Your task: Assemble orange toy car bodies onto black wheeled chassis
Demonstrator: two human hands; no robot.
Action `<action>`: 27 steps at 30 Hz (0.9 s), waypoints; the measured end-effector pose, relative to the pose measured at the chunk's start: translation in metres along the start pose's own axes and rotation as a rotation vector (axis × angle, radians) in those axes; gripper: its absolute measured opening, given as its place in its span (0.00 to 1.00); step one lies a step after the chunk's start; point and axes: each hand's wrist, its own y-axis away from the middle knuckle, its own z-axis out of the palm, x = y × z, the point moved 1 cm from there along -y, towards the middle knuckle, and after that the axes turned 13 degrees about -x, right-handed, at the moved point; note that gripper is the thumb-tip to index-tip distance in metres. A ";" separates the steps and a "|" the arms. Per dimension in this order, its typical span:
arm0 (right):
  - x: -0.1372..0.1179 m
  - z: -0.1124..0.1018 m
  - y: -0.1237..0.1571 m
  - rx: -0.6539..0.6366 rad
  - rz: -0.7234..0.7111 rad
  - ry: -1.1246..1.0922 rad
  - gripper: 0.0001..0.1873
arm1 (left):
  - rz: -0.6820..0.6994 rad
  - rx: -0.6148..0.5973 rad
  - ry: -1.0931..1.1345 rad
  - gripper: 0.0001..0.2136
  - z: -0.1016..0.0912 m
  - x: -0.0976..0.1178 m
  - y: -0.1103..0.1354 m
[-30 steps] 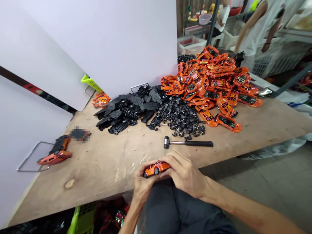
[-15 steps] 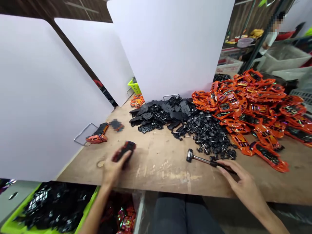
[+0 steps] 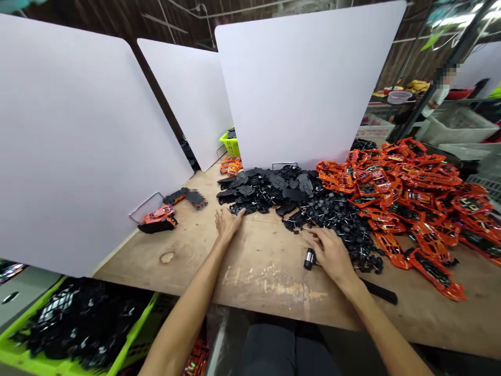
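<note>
My left hand (image 3: 228,223) reaches forward over the wooden table (image 3: 254,271), fingers stretched toward the near edge of a heap of black chassis plates (image 3: 266,188). My right hand (image 3: 331,253) lies over a small black hammer (image 3: 378,290), its fingers spread at the edge of a pile of black wheels on axles (image 3: 336,216). A large heap of orange toy car bodies (image 3: 410,190) fills the right side. An orange toy car (image 3: 157,219) rests at the left by a white panel.
Three white divider panels (image 3: 297,83) stand along the back and left. A green crate of black parts (image 3: 74,324) sits below the table at left. Another green basket (image 3: 230,143) is behind the panels. A person stands far back right.
My left hand let go of the car and moved forward to the black plates. My right hand slid from the hammer handle up over its head toward the wheels. The camera tilted up.
</note>
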 end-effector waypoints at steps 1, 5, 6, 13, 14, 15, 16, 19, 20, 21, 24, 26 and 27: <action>0.002 0.003 -0.013 -0.035 -0.017 0.030 0.12 | -0.021 0.004 0.017 0.17 0.007 0.004 -0.003; 0.009 0.012 -0.051 -0.140 -0.108 0.079 0.10 | -0.050 -0.020 0.099 0.08 0.006 0.005 -0.010; 0.011 0.014 -0.056 -0.146 -0.122 0.068 0.07 | -0.056 -0.024 0.120 0.08 0.002 0.004 -0.010; 0.036 0.009 -0.066 0.054 -0.113 -0.137 0.08 | -0.163 -0.027 0.256 0.17 -0.005 0.009 -0.010; 0.040 0.006 -0.068 0.106 -0.095 -0.198 0.12 | -0.180 -0.018 0.271 0.18 -0.004 0.012 -0.009; 0.044 0.003 -0.069 0.149 -0.078 -0.255 0.14 | -0.195 -0.009 0.282 0.19 -0.003 0.015 -0.006; 0.046 0.000 -0.070 0.176 -0.067 -0.297 0.15 | -0.208 -0.001 0.292 0.20 -0.001 0.018 -0.003; 0.046 -0.010 -0.067 0.126 -0.095 -0.285 0.11 | -0.223 0.009 0.342 0.18 -0.001 0.026 0.005; 0.045 -0.014 -0.064 0.091 -0.112 -0.261 0.10 | -0.223 0.006 0.371 0.17 -0.003 0.028 0.007; 0.043 -0.018 -0.060 0.064 -0.125 -0.239 0.08 | -0.221 -0.003 0.407 0.16 -0.005 0.029 0.010; 0.038 -0.030 -0.045 0.078 -0.117 -0.215 0.07 | -0.188 -0.080 0.557 0.15 -0.015 0.029 0.026; 0.031 -0.036 -0.035 0.102 -0.088 -0.261 0.13 | -0.147 -0.170 0.671 0.13 -0.022 0.026 0.049; 0.025 -0.037 -0.030 0.100 -0.082 -0.312 0.17 | -0.126 -0.219 0.717 0.13 -0.025 0.024 0.065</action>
